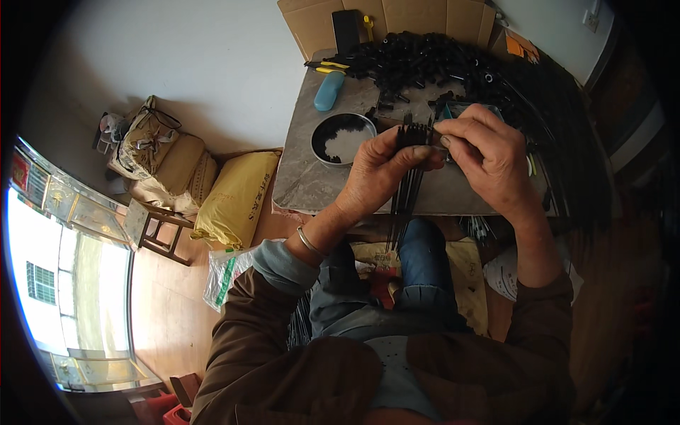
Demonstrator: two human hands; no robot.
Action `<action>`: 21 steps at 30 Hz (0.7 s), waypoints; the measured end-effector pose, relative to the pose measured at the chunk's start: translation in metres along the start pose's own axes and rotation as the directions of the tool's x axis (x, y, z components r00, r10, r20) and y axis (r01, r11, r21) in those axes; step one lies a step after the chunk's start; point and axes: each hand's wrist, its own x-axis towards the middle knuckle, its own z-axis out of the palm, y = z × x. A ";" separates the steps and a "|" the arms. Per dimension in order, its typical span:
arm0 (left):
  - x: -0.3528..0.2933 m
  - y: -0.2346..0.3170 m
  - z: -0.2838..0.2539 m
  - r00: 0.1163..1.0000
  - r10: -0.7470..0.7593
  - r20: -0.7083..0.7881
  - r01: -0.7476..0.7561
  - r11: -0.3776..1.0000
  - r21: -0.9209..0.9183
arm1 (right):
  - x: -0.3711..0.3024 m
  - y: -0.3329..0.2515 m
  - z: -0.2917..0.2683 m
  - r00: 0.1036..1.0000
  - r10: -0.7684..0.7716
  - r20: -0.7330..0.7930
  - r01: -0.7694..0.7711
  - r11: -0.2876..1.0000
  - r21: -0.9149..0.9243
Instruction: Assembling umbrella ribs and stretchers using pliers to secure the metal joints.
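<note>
My left hand (382,170) is closed round a bundle of thin black rods (406,195). The rods stand roughly upright over the table's front edge, their upper tips showing above my thumb and their lower ends hanging toward my knees. Close by on the right, my right hand (489,156) pinches thumb and forefinger together at the upper ends of the bundle. What sits between those fingertips is too small to make out. Left of the hands, a round dark pan (316,145) holds white granules (348,144) and some small black bits.
Black plastic parts (432,60) are heaped at the back of the grey table (301,180), with long black rods (567,127) along its right side. A blue case (329,91) and a yellow-handled tool (330,68) lie at left. A yellow sack (237,195) and a wooden stool (163,230) stand beyond.
</note>
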 end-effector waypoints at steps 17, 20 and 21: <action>0.002 0.008 0.001 0.994 -0.103 0.016 0.104 0.994 -0.020 | 0.007 0.003 -0.009 0.997 -0.022 0.074 0.015 0.996 0.093; 0.002 0.009 0.001 0.993 -0.119 0.017 0.119 0.993 -0.013 | -0.001 0.012 -0.001 0.996 0.063 0.069 -0.080 0.956 0.282; 0.002 0.010 0.002 0.992 -0.123 0.027 0.123 0.992 0.004 | -0.003 0.013 0.000 0.990 0.119 0.072 -0.138 0.916 0.377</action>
